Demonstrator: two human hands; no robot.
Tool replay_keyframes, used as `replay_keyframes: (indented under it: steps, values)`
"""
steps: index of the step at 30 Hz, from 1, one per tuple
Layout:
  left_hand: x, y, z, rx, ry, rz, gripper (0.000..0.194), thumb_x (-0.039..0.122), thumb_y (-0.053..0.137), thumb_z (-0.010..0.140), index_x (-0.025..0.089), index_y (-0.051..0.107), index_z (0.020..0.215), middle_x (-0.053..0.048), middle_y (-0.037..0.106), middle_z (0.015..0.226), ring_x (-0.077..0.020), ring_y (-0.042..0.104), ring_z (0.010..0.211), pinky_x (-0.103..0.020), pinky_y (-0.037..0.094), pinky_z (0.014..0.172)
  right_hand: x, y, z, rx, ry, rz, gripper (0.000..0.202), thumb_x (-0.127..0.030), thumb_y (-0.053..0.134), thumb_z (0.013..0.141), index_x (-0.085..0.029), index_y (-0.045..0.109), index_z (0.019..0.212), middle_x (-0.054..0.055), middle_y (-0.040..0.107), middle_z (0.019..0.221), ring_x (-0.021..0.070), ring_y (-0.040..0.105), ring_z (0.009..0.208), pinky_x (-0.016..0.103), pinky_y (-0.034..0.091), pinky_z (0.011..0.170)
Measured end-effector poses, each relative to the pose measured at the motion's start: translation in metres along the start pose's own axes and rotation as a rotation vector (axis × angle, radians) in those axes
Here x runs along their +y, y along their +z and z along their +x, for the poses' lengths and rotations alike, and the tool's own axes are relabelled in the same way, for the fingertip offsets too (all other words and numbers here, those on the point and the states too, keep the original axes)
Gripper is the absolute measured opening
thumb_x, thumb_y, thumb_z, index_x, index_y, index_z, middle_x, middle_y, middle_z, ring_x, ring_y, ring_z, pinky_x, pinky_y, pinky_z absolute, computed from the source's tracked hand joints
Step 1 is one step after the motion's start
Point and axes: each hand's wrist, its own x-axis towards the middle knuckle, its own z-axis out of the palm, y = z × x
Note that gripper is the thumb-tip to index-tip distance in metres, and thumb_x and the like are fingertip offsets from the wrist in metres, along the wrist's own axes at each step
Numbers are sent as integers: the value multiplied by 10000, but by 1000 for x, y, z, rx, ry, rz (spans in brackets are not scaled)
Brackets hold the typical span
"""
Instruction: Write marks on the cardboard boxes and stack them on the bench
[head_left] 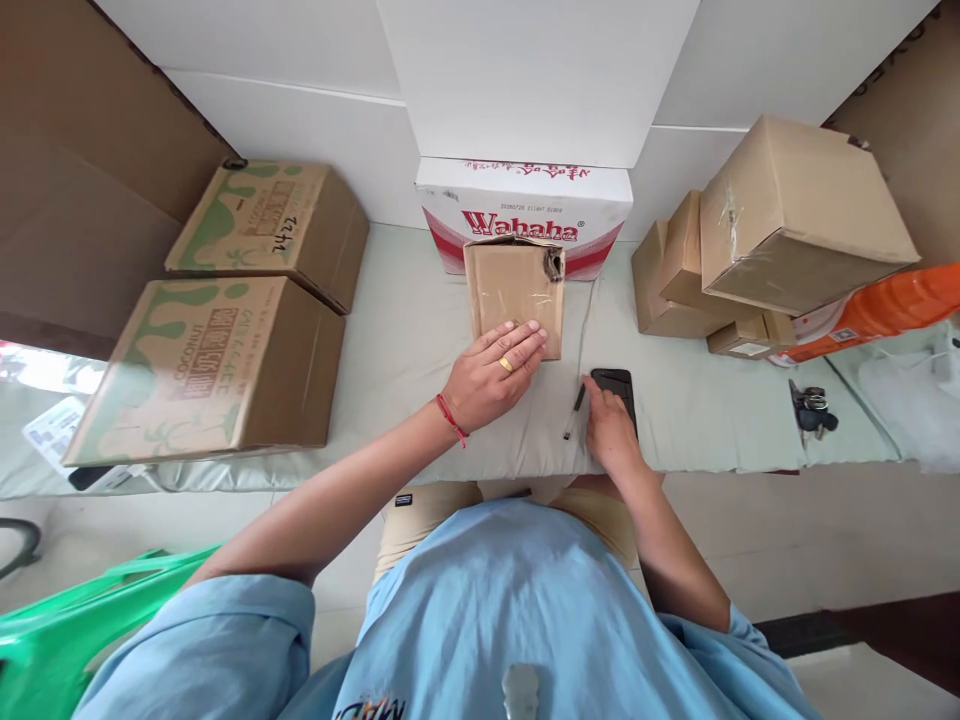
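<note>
A small brown cardboard box (510, 285) with a dark torn hole at its upper right corner stands in the middle of the cloth-covered table. My left hand (499, 375), with a gold ring and a red wrist string, lies flat on the front of this box, its fingers stretched out. To the right, my right hand (611, 425) rests on the table beside a black phone (616, 382), partly covering it. A dark pen (576, 408) lies just left of that hand, near its fingertips. Whether the fingers grip the pen cannot be made out.
Behind the small box stands a white and red Wahaba carton (600, 215). Two coconut cartons (202, 365) are on the left. Stacked brown boxes (802, 220), an orange bottle (892, 305) and keys (813, 410) are on the right. The table's front edge (720, 470) is near my body.
</note>
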Motion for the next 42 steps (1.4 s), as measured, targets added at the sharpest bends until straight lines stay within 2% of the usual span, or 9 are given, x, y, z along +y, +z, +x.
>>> replay_keyframes:
  steps: [3,5,9,13,18,24,31,37,42]
  values:
    - [1,-2,4,-39,-50,-2,503,174,504,1070,227,569,1566,-130,658,1558,-258,557,1531,-503,455,1293,15,-6,-18,192,114,62,634,-233,430,1021,-90,408,1639,198,651,1175,337,577,1116,547,535,1025]
    - [4,-1,6,-72,-87,19,493,229,502,1082,223,569,1570,-140,636,1581,-274,559,1529,-509,442,1292,25,-9,-32,295,238,11,730,-465,510,1046,-30,405,1623,292,606,1340,405,535,1238,618,497,1071]
    - [13,3,11,-88,-133,74,536,292,553,1082,251,518,1615,-132,519,1685,-308,432,1617,-550,317,1353,31,-8,-55,208,393,-102,994,-680,609,971,41,378,1615,382,525,1502,493,502,1334,652,469,1085]
    - [21,9,17,-48,-187,96,683,291,654,1043,291,413,1682,-129,355,1776,-351,215,1694,-651,138,1389,14,-2,-59,134,382,-114,934,-638,635,972,16,414,1601,354,578,1481,479,545,1291,608,491,1056]
    - [20,12,18,1,-270,78,770,145,655,1020,410,383,1690,-79,111,1836,-380,84,1695,-698,189,1367,-5,2,-49,177,438,-122,962,-625,694,930,40,439,1577,383,571,1434,493,548,1249,624,492,1023]
    - [16,10,16,-7,-249,63,814,41,576,1021,413,344,1707,-62,94,1834,-356,85,1692,-669,189,1379,11,-9,-43,110,504,-107,818,-542,806,808,-37,595,1417,276,624,1228,462,572,1178,594,493,1024]
    - [15,7,16,-9,-209,79,742,53,550,1039,386,393,1683,-67,258,1814,-306,150,1697,-625,200,1390,18,-29,-50,-37,605,49,878,-587,772,740,-89,538,1425,230,554,1342,377,697,1059,508,580,937]
    - [15,6,17,-22,-220,50,751,50,563,1028,395,400,1674,-70,289,1807,-300,191,1696,-626,185,1391,-2,-49,-43,207,461,321,812,-555,794,717,-186,552,1398,183,590,1374,362,633,1302,525,539,1107]
    - [14,7,16,8,-183,106,655,64,550,1036,330,474,1629,-106,400,1765,-303,229,1694,-598,229,1382,-60,-80,-26,465,161,456,830,-512,807,782,-266,453,1491,144,570,1378,344,630,1279,568,579,1052]
